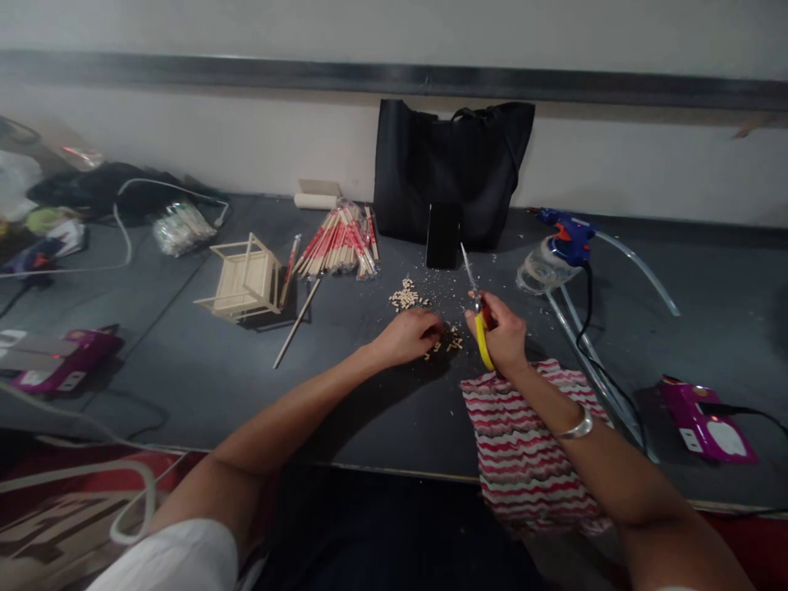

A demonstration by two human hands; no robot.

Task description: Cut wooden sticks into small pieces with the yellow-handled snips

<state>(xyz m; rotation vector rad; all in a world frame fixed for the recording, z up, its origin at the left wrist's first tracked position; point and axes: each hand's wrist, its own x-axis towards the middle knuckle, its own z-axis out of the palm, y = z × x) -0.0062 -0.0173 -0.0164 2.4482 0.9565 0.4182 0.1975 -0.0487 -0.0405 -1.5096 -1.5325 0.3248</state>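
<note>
My right hand (506,330) is closed around the yellow and red handles of a pair of scissors (482,332), whose blades point away from me. At the middle of the table my left hand (407,335) has its fingers curled down beside a few loose short cut stick pieces (454,338); whatever is between the fingertips is hidden. Just beyond it lies a small heap of short cut stick pieces (405,295). Under my right forearm a striped red and white cloth (517,443) hangs over the table edge.
A small stick-built frame (246,279), a long stick (296,322) and bundled chopsticks (345,238) lie left. Behind stand a phone (444,236) and a black bag (449,164). To the right are a blue glue gun (570,238), clear glue sticks (579,345) and a purple power box (707,420).
</note>
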